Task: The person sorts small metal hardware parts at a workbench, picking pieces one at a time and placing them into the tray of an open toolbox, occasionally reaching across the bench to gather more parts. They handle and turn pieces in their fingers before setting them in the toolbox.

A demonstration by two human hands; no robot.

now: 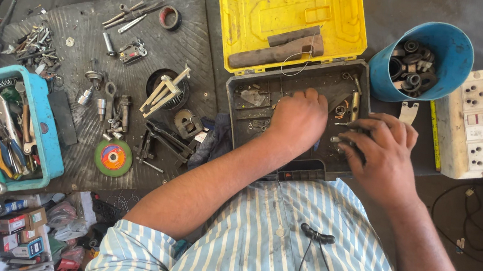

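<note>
Carefully does it: both hands work inside the open dark tool case [244, 114] on the floor, below its yellow lid [252, 11]. Left hand [298, 119] lies curled over small parts; right hand [380, 154] pinches a dark tool [349, 133]. Best to lift slowly, keeping loose bits settled.

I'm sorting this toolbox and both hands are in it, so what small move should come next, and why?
Probably lift the right hand slightly: its fingers cover the small metal bits in the dark toolbox tray, while the left hand rests closed mid-tray, hiding others.
</note>
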